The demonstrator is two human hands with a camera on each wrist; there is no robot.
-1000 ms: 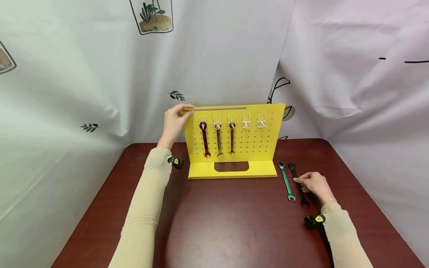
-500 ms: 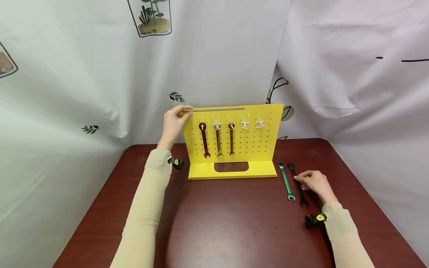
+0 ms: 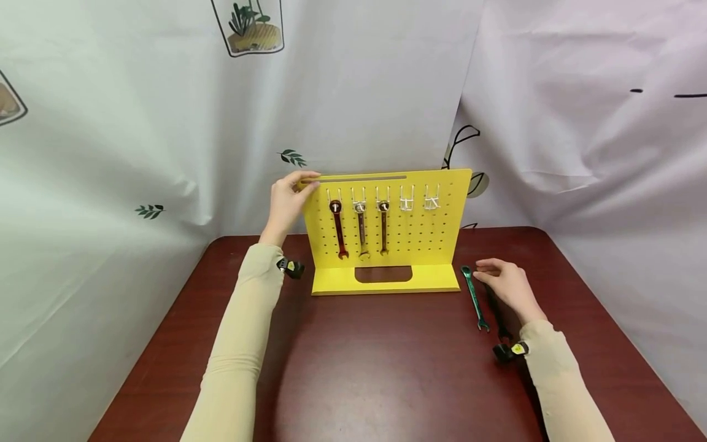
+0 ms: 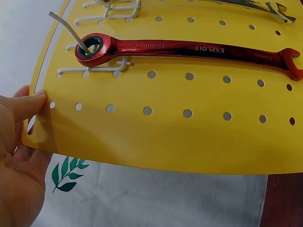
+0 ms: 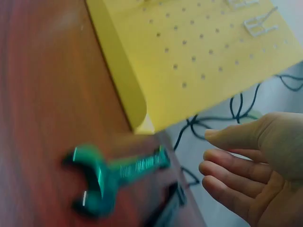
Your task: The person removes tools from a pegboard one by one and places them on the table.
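My left hand (image 3: 284,205) pinches the upper left corner of the yellow pegboard (image 3: 431,279), thumb on the front face. On the board's hooks hang a red combination wrench (image 4: 180,49), a silver wrench (image 3: 361,230) and a darker wrench (image 3: 383,230). To the right of the board, a green wrench (image 3: 474,301) and a black wrench (image 3: 499,319) lie on the table. Over the black wrench's upper end is my right hand (image 3: 508,285), beside the green wrench's ring end. The right wrist view shows its fingers (image 5: 232,163) apart from the thumb, with nothing between them.
Two white hooks (image 3: 406,199) at the board's right side carry no wrench. A dark red table (image 3: 364,362) extends in front of the board. White printed cloth (image 3: 375,92) hangs behind and at both sides.
My right hand has let go of the black wrench and moved up and slightly left towards the green wrench's ring end. My left hand keeps its place on the board.
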